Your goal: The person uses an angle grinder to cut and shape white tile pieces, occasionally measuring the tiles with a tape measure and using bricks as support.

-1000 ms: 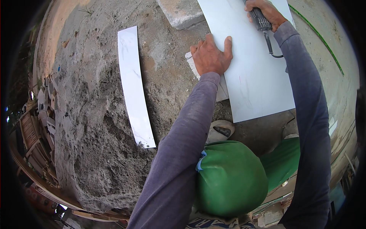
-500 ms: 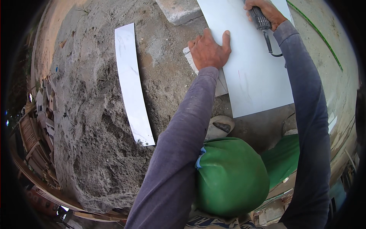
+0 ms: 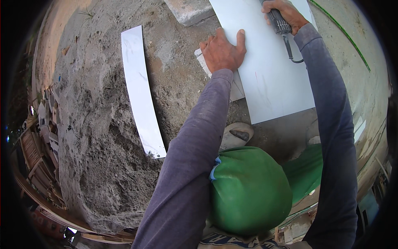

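Observation:
A large white tile [image 3: 275, 81] lies flat at the upper right, with faint marks on its glossy face. My left hand [image 3: 224, 50] rests at its left edge, thumb out over the tile and fingers bent over a smaller pale slab [image 3: 236, 90] partly underneath. With my right hand [image 3: 290, 17] I grip a dark angle grinder [image 3: 278, 23] by its vented body, above the tile. Its cord curls back near my wrist; the front end lies beyond the upper edge, out of sight. Both arms are in grey-purple sleeves.
Left of my arm, a long narrow white tile strip [image 3: 141, 91] lies on a rough grey sand heap [image 3: 99, 162]. A concrete block [image 3: 191, 10] sits beyond my left hand. My green-covered knee [image 3: 251, 191] and a pale shoe [image 3: 237, 135] are close below. A green ribbed rod [image 3: 342, 31] lies right.
The whole view has shifted slightly. My right hand and the grinder have come a little nearer along the tile. My left hand keeps its place on the tile's edge.

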`<state>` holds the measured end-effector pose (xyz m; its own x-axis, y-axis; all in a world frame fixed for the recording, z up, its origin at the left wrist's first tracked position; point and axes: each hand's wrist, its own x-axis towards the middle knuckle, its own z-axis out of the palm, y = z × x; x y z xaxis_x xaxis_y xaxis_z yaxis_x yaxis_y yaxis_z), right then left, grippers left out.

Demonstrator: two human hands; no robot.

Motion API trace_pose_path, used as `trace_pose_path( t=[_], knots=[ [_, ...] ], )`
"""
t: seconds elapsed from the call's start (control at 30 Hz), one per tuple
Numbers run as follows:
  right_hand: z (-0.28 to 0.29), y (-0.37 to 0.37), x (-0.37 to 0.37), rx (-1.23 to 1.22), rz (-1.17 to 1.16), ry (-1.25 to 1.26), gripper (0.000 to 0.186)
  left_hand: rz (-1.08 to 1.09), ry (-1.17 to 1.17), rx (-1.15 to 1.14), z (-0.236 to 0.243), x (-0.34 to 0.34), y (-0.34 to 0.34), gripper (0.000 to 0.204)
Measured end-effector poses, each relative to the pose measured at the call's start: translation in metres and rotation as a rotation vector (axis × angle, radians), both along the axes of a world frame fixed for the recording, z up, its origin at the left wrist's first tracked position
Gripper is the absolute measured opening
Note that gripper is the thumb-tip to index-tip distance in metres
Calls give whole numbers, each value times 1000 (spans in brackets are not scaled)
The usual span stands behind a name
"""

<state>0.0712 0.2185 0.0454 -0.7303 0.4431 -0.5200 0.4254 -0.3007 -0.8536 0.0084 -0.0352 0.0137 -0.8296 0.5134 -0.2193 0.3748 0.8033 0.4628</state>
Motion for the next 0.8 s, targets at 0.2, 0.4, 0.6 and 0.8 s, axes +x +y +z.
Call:
trace_pose_path(
  t=[0.2, 0.4, 0.6, 0.8],
  knots=[
    [1, -4, 10, -1, -14, -32, 11, -8, -14, -19, 2, 3, 1, 68],
    [4, -14, 20, -22, -30, -15, 9, -1, 21, -18, -3, 1, -2, 79],
    [31, -20, 63, 98, -43, 27, 15, -24, 66, 3, 0, 6, 0, 71],
    [77, -46, 165, 438, 14, -55, 39, -56, 158, 24, -18, 6, 2, 81]
  ],
)
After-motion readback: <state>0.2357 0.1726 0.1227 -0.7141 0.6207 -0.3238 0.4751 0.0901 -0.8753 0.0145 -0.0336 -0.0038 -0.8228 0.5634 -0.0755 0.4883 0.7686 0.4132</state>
